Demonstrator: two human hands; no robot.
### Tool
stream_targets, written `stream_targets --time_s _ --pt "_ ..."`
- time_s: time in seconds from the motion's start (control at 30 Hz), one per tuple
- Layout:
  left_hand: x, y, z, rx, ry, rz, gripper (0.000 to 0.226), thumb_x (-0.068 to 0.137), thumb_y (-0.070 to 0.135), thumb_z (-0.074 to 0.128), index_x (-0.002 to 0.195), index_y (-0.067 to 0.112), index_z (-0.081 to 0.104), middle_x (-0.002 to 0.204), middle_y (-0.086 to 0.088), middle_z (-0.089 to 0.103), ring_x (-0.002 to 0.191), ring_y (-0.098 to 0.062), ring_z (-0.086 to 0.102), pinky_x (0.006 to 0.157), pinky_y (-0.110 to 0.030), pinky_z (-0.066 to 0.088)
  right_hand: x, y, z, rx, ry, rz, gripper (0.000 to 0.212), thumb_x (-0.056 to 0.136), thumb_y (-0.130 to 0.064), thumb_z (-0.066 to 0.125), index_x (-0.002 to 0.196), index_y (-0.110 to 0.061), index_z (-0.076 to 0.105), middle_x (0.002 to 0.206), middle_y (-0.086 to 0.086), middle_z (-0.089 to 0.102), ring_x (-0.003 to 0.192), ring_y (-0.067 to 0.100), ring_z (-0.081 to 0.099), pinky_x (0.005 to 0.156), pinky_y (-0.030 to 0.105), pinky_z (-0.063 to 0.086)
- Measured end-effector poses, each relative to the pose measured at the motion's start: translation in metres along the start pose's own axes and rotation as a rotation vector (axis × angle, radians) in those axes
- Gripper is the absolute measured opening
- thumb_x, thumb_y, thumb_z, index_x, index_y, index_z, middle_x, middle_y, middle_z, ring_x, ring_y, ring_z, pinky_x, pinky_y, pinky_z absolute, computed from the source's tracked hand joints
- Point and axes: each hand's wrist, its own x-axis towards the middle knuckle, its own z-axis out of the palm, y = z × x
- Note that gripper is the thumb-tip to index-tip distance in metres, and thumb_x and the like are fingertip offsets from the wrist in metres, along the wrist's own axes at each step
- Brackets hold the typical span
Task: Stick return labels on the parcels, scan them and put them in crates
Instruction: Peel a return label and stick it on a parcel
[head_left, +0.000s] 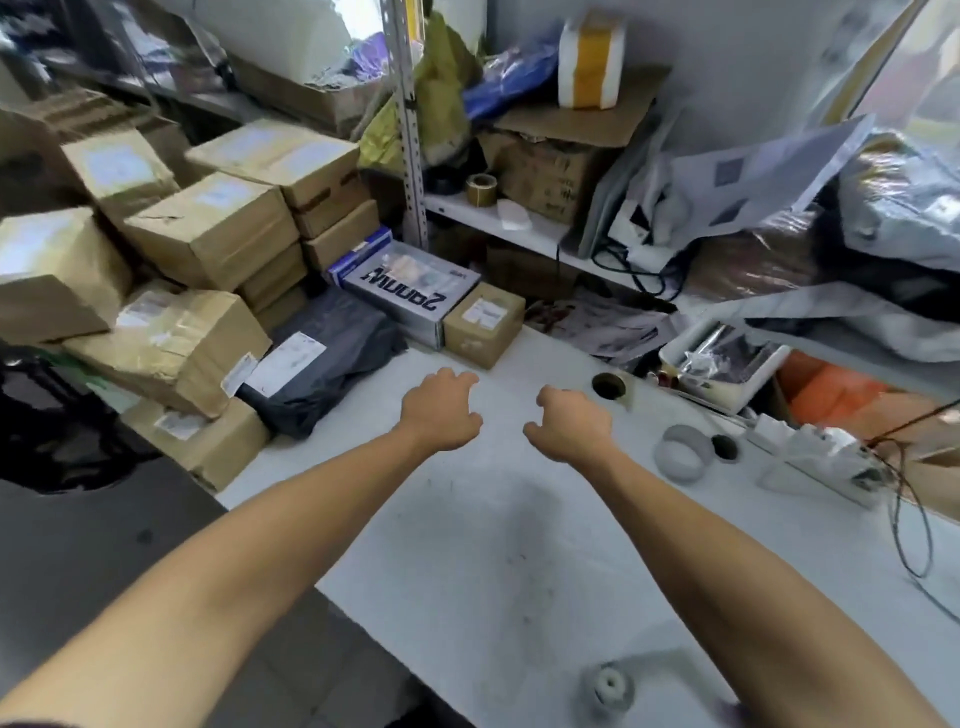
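Observation:
Both my arms stretch out over the white table (498, 545). My left hand (441, 410) hovers with fingers spread and holds nothing. My right hand (569, 423) is beside it, fingers loosely curled and empty. Just beyond the hands stands a small cardboard parcel (483, 330) with a white label on top. Left of it lie a grey printed box (410, 291) and a dark grey poly mailer (327, 358) bearing a white label. A heap of brown cardboard parcels (208, 234) fills the left side.
A roll of tape (613, 387) lies right of my right hand. A grey ring (680, 454) and a white power strip (821, 452) with cables sit further right. A small roll (610, 686) lies at the near edge. Cluttered shelves (519, 228) stand behind.

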Motion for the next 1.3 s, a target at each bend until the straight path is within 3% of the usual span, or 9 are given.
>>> stream_targets --time_s 0.13,0.33,0.53,0.73,0.87,0.97,1.03,1.13,1.3 --pt "0.082 -0.014 0.0 -0.029 0.026 -0.017 0.074 0.087 0.043 0.067 0.15 0.024 0.034 0.15 -0.012 0.031 0.132 -0.036 0.043 0.097 -0.048 0.051 0.039 0.001 0.01 0.05 -0.002 0.078 0.042 0.09 -0.036 0.057 0.126 -0.014 0.056 0.119 0.007 0.065 0.111 0.03 0.058 0.079 0.037 0.049" --pt "0.18 -0.025 0.015 -0.032 -0.018 -0.025 0.096 0.084 0.056 0.069 0.158 0.023 0.018 0.159 -0.022 0.015 0.141 -0.046 0.024 0.112 -0.05 0.033 0.079 0.003 0.022 0.123 -0.025 0.215 0.048 0.093 -0.038 0.056 0.135 -0.016 0.054 0.123 0.006 0.064 0.114 0.028 0.057 0.084 0.038 0.052" --pt "0.212 -0.033 0.035 0.045 -0.028 0.016 0.085 0.082 0.073 0.06 0.151 0.032 0.032 0.158 -0.02 0.013 0.138 -0.045 0.018 0.111 -0.052 0.029 0.097 -0.004 0.037 0.233 -0.027 0.341 0.047 0.094 -0.042 0.055 0.136 -0.022 0.054 0.123 0.001 0.064 0.112 0.022 0.059 0.085 0.036 0.051" --pt "0.164 -0.028 0.056 -0.215 -0.041 0.133 0.064 0.083 0.047 0.074 0.137 0.025 0.047 0.155 -0.015 0.014 0.138 -0.038 0.018 0.102 -0.044 0.043 0.086 -0.002 0.041 0.431 0.028 0.468 0.046 0.097 -0.045 0.055 0.136 -0.021 0.054 0.119 0.001 0.065 0.109 0.02 0.06 0.086 0.034 0.05" --pt "0.118 -0.039 0.068 -0.383 -0.169 0.501 0.076 0.067 0.028 0.083 0.131 0.022 0.044 0.149 -0.003 0.018 0.144 -0.024 0.014 0.106 -0.044 0.047 0.068 0.017 0.038 0.744 0.118 0.528 0.071 0.093 -0.052 0.064 0.151 -0.017 0.04 0.139 0.009 0.052 0.121 0.026 0.056 0.099 0.038 0.048" --pt "0.095 -0.039 0.061 -0.305 -0.265 0.81 0.085 0.063 0.025 0.085 0.135 0.021 0.04 0.152 -0.001 0.02 0.149 -0.02 0.012 0.104 -0.034 0.047 0.043 0.036 0.033 1.015 -0.036 0.598 0.085 0.087 -0.053 0.072 0.155 -0.023 0.03 0.136 0.008 0.051 0.116 0.024 0.058 0.091 0.033 0.048" --pt "0.084 -0.029 0.05 -0.2 -0.286 0.922 0.086 0.067 0.024 0.084 0.14 0.024 0.038 0.158 0.001 0.019 0.154 -0.017 0.001 0.099 -0.026 0.045 0.02 0.048 0.03 1.104 -0.162 0.602 0.076 0.087 -0.047 0.074 0.151 -0.021 0.04 0.13 0.004 0.057 0.107 0.017 0.063 0.08 0.031 0.053" --pt "0.076 -0.013 0.043 -0.161 -0.252 0.98 0.092 0.073 0.018 0.082 0.149 0.029 0.032 0.163 0.004 0.015 0.156 -0.016 -0.004 0.108 -0.025 0.034 -0.015 0.067 0.037 1.212 -0.172 0.572 0.067 0.083 -0.048 0.077 0.141 -0.023 0.055 0.122 0.003 0.068 0.103 0.02 0.07 0.079 0.035 0.06" --pt "0.054 0.015 0.058 -0.39 -0.147 0.79 0.1 0.076 0.007 0.079 0.157 0.027 0.022 0.165 0.0 0.01 0.152 -0.023 0.017 0.113 -0.041 0.043 -0.058 0.084 0.048 1.342 0.053 0.565 0.056 0.08 -0.047 0.077 0.124 -0.013 0.07 0.112 0.012 0.075 0.095 0.029 0.074 0.087 0.048 0.061"
